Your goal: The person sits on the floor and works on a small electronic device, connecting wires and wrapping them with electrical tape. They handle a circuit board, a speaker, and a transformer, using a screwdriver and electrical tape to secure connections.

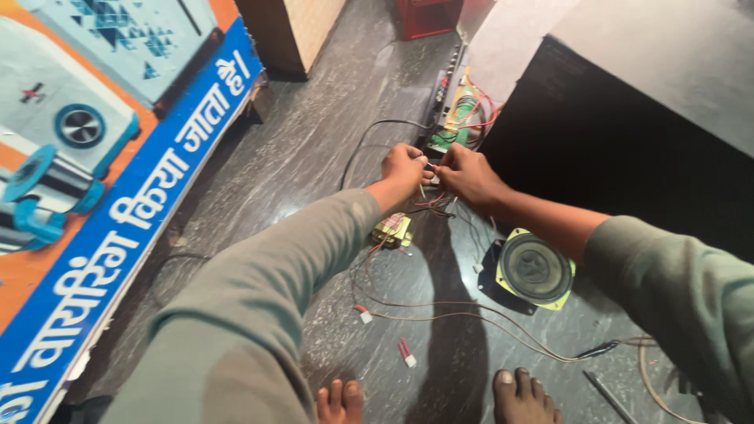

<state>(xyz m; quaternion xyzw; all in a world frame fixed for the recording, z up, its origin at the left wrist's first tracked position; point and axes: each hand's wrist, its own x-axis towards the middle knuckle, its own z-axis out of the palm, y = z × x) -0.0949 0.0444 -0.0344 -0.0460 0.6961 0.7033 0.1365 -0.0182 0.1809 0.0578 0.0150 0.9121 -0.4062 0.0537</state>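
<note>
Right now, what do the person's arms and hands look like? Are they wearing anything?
Both arms wear long, loose sleeves of a dull grey-green cloth. The left sleeve runs down to the wrist; the right sleeve ends higher, leaving the forearm bare. The left hand and right hand are bare: no gloves, and no rings, watch or bands that I can see.

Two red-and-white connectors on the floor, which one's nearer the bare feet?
The lower connector, lying just above the left foot. The other connector sits farther up the floor, left of it, at the end of a thin brown wire.
</note>
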